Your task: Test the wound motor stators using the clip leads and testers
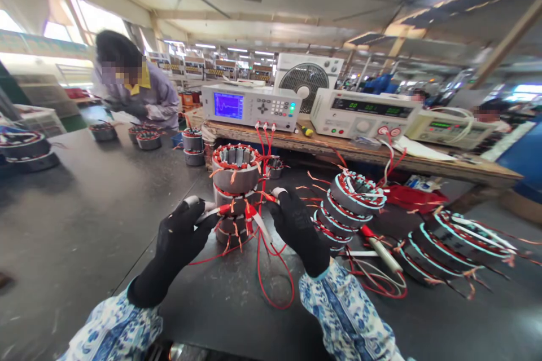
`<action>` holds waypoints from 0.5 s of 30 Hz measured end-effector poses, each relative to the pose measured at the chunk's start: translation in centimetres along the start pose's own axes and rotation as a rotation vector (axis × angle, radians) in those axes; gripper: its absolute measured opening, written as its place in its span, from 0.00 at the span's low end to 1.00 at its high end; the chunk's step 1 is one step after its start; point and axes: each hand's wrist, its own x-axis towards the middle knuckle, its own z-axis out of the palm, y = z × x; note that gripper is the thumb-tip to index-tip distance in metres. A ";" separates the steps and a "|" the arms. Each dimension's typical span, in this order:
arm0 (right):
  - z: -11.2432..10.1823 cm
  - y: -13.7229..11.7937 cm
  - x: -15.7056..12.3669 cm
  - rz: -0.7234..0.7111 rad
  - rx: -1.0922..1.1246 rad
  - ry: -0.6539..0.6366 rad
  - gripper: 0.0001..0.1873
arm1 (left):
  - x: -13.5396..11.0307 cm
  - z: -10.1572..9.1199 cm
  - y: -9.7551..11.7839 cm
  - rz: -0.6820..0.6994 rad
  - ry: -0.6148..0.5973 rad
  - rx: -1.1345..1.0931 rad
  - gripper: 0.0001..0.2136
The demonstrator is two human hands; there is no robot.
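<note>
A stack of motor stators (237, 177) stands upright in front of me, with grey cores, red-bound windings and bare copper lead ends. My left hand (180, 237), in a black glove, closes on a white-handled test clip (212, 212) whose red end touches the stack's left side. On the right of the stack, my right hand (298, 231), also gloved, pinches a red lead (267, 196); its far end is hard to make out. Between the hands, another red-and-white clip (259, 223) hangs at the stack's front, with looping red cable (292, 287) below.
Behind stand a tester with a blue screen (228, 106), a second meter (364, 115) and a fan (302, 87) on a wooden shelf (478, 168). Two tilted stator stacks (351, 203) (453, 245) and a probe (383, 251) lie right. A co-worker (135, 84) is at the left.
</note>
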 end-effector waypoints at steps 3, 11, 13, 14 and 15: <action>0.1 -0.1 -0.3 -0.001 -0.007 0.016 0.13 | 0.0 0.0 0.0 0.009 -0.006 0.013 0.12; 0.3 1.1 0.5 0.111 0.147 0.009 0.10 | 0.2 -0.2 -0.2 -0.024 -0.037 -0.017 0.12; 0.4 0.8 0.8 0.209 0.182 -0.021 0.15 | 0.4 -0.6 -0.2 -0.057 -0.077 -0.030 0.13; 0.5 0.3 0.9 0.252 0.184 -0.044 0.18 | 0.5 -0.7 -0.2 -0.091 -0.085 -0.029 0.14; 0.6 -0.4 0.8 0.283 0.170 -0.074 0.20 | 0.5 -0.9 -0.2 -0.136 -0.082 -0.028 0.14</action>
